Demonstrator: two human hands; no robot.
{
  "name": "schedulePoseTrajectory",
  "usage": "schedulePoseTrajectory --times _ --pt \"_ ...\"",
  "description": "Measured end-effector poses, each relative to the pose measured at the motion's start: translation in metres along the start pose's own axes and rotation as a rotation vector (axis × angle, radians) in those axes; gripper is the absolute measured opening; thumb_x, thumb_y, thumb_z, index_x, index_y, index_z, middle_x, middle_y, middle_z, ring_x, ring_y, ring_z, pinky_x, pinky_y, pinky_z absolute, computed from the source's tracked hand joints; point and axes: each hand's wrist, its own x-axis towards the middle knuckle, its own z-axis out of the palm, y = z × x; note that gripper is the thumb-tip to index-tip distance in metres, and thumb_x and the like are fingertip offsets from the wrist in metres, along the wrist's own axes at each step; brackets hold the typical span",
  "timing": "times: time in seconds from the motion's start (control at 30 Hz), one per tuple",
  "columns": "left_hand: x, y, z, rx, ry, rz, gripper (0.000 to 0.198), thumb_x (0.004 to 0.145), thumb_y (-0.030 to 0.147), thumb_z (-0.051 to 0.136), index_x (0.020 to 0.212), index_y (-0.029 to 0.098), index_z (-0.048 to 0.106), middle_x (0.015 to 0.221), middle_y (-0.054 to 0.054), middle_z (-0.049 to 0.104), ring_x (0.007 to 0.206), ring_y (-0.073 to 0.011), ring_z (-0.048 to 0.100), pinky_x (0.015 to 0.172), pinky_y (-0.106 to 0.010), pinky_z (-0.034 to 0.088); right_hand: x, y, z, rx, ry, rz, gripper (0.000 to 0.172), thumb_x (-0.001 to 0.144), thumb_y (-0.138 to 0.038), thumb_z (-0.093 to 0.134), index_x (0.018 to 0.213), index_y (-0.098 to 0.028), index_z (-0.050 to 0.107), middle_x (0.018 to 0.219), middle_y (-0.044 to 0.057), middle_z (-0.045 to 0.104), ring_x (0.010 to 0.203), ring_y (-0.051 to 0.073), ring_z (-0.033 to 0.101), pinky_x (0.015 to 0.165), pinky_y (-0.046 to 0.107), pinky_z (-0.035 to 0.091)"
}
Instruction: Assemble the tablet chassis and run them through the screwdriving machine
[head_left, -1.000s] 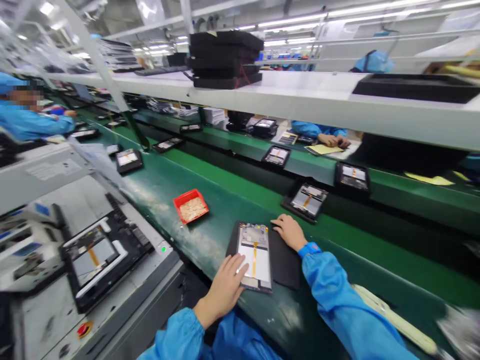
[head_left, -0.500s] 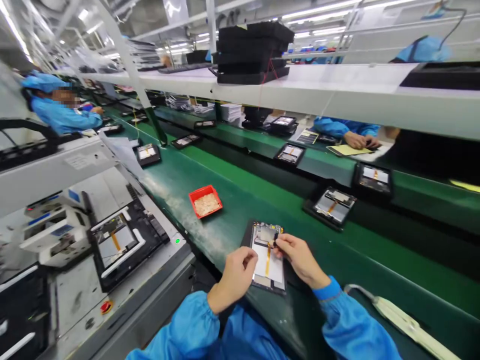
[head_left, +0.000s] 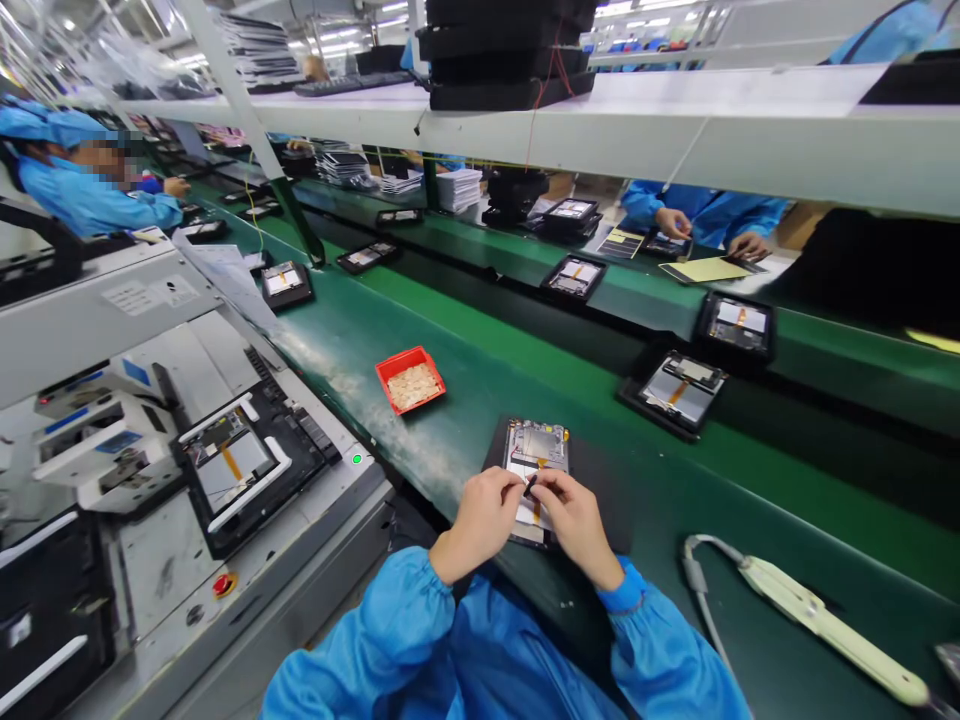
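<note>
An opened tablet [head_left: 535, 450] with a white panel and an orange flex cable lies on a black mat [head_left: 600, 480] at the near edge of the green belt. My left hand [head_left: 480, 520] and my right hand [head_left: 574, 520] meet over its lower half. Their fingertips pinch a small dark part [head_left: 530, 487] between them, just above the orange cable. Both wrists wear blue sleeves. The tablet's lower edge is hidden under my hands.
A red tray [head_left: 410, 379] of small tan parts sits left of the tablet. A press fixture [head_left: 240, 465] holding another tablet stands at my left. A white power strip [head_left: 817, 615] lies at right. More tablets ride the belt; other workers sit across and far left.
My left hand left the tablet's lower corner and closed in on the right hand. Both now pinch a small part over the tablet's lower half, nearer to me.
</note>
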Motion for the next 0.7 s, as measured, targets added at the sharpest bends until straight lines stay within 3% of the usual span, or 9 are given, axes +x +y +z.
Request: schedulePoseTrajectory --times 0.13,0.33,0.43,0.5,0.6,0.7 --pt "0.003 -0.001 -0.003 -0.010 -0.019 -0.013 0.021 0.089 0.018 0.052 0.084 0.020 0.072 0.085 -0.006 0.071 0.078 -0.0197 0.064 0.075 -0.031 0.047 -0.004 -0.001 -0.004 -0.164 -0.052 -0.082 0.017 0.089 -0.034 0.058 0.088 -0.020 0.067 0.090 0.004 0.069 0.085 0.020 0.061 0.080 0.030 0.047" --pt "-0.004 -0.001 0.004 -0.002 -0.019 -0.023 0.018 0.086 0.015 0.052 0.084 0.019 0.069 0.083 -0.005 0.070 0.075 -0.0180 0.062 0.071 -0.029 0.045 -0.003 -0.004 -0.002 -0.159 -0.063 -0.052 0.017 0.089 -0.035 0.059 0.088 -0.020 0.065 0.087 0.003 0.068 0.081 0.019 0.061 0.076 0.029 0.048" --pt "0.004 -0.009 -0.005 0.069 0.039 -0.011 0.016 0.083 0.013 0.054 0.081 0.020 0.068 0.078 -0.003 0.068 0.072 -0.0169 0.061 0.068 -0.027 0.044 -0.003 -0.009 -0.005 -0.102 -0.064 -0.012 0.020 0.087 -0.040 0.061 0.088 -0.020 0.064 0.087 0.004 0.068 0.079 0.019 0.062 0.074 0.029 0.049" --pt "0.022 -0.021 -0.027 0.188 0.147 -0.048 0.016 0.085 0.013 0.052 0.083 0.019 0.067 0.081 -0.003 0.069 0.074 -0.0167 0.062 0.071 -0.027 0.045 -0.004 -0.012 -0.013 -0.013 -0.080 0.044 0.025 0.087 -0.045 0.061 0.090 -0.020 0.062 0.087 0.005 0.069 0.078 0.020 0.064 0.074 0.031 0.051" --pt "0.066 -0.044 -0.081 0.542 0.294 -0.241 0.021 0.093 0.017 0.045 0.094 0.017 0.066 0.091 -0.008 0.071 0.086 -0.0186 0.066 0.080 -0.028 0.046 -0.005 -0.011 -0.034 0.050 -0.135 0.134 0.031 0.088 -0.051 0.061 0.093 -0.021 0.057 0.083 0.006 0.070 0.072 0.020 0.066 0.072 0.032 0.053" --pt "0.109 -0.064 -0.127 0.765 0.253 -0.386 0.020 0.095 0.024 0.048 0.099 0.014 0.065 0.098 -0.015 0.071 0.094 -0.0272 0.067 0.081 -0.035 0.047 -0.011 -0.007 -0.050 -0.114 -0.088 0.116 0.031 0.086 -0.051 0.064 0.093 -0.021 0.060 0.081 0.006 0.070 0.068 0.020 0.065 0.066 0.031 0.053"
